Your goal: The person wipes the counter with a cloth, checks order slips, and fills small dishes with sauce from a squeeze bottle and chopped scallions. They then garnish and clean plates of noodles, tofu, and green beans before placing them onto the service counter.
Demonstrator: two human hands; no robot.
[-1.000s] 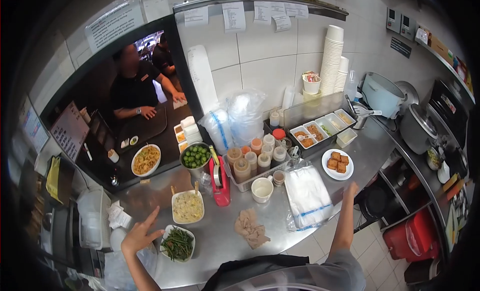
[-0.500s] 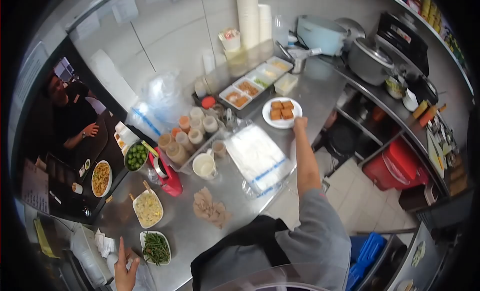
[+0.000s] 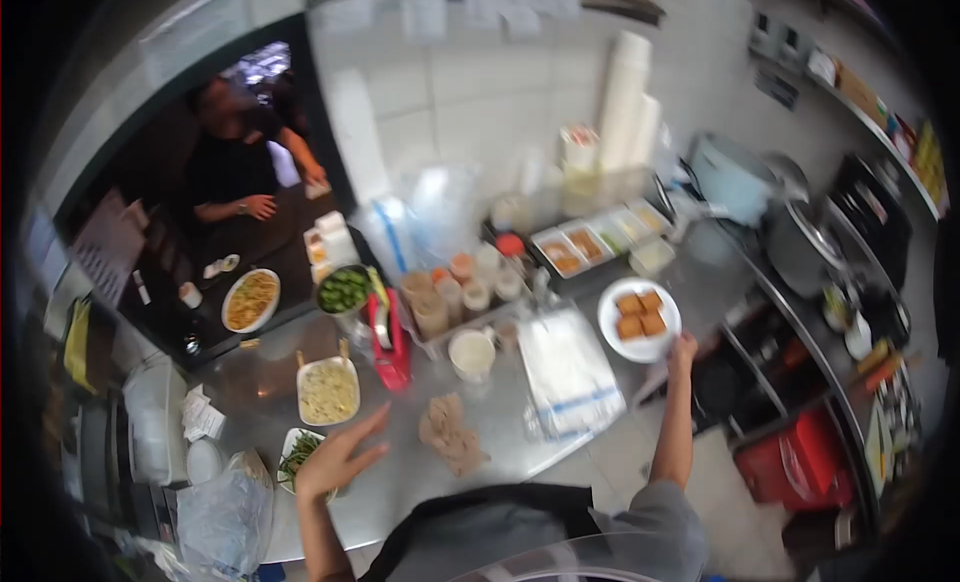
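Note:
My right hand (image 3: 683,351) grips the rim of a round white plate (image 3: 611,334) over the right side of the steel counter. Several golden-brown square fried pieces (image 3: 641,315) sit on that plate. Holding nothing, my left hand (image 3: 342,456) hovers with fingers spread, partly in front of a white dish of green beans (image 3: 298,450). Beyond it stands a square white bowl of pale, creamy-looking food (image 3: 328,392) with two wooden handles at its back edge. A crumpled brown paper (image 3: 451,434) lies between my hands, beside the stack of clear plastic bags (image 3: 566,367).
A red tape dispenser (image 3: 388,344), a bowl of green limes (image 3: 343,291) and sauce bottles (image 3: 430,312) line the counter's back. Topping trays (image 3: 600,240) sit behind the plate. Through the hatch, a person (image 3: 240,172) stands near an oval noodle plate (image 3: 251,301).
The view has swung left. My left hand has come inward over the green beans, its fingers spreading from a pointing pose. The plate stays in my right hand, drawn somewhat nearer.

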